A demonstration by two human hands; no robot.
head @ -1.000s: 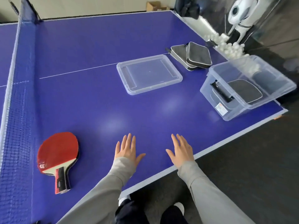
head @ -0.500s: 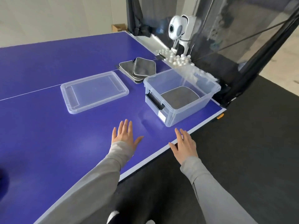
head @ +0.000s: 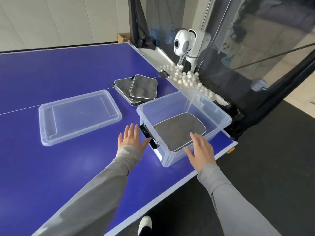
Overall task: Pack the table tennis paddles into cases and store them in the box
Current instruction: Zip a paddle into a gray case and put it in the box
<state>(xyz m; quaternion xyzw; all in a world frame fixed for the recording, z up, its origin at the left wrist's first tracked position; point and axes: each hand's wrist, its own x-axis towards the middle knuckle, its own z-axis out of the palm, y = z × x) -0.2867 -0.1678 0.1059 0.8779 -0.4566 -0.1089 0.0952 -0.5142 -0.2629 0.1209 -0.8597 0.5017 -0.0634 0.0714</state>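
A clear plastic box (head: 219, 116) stands near the right corner of the blue table (head: 51, 167), with one grey paddle case (head: 179, 131) lying flat inside. Two more grey cases (head: 142, 89) are stacked on the table behind the box. The box's clear lid (head: 78, 117) lies to the left. My left hand (head: 130, 139) hovers with straight, spread fingers just left of the box, by its black handle latch (head: 148, 137). My right hand (head: 201, 150) is spread flat at the box's near right wall. Both hands hold nothing. No paddle is in view.
A white ball-feeding machine (head: 185, 43) stands past the table's right edge, with several white balls (head: 184, 79) heaped in its tray. Black netting and poles (head: 276, 94) rise at the right. Dark floor lies below the table edge, where my shoe (head: 144, 225) shows.
My view has swung right, so the red paddle and the net have left the frame. Both hands have moved forward and right, up to either side of the box.
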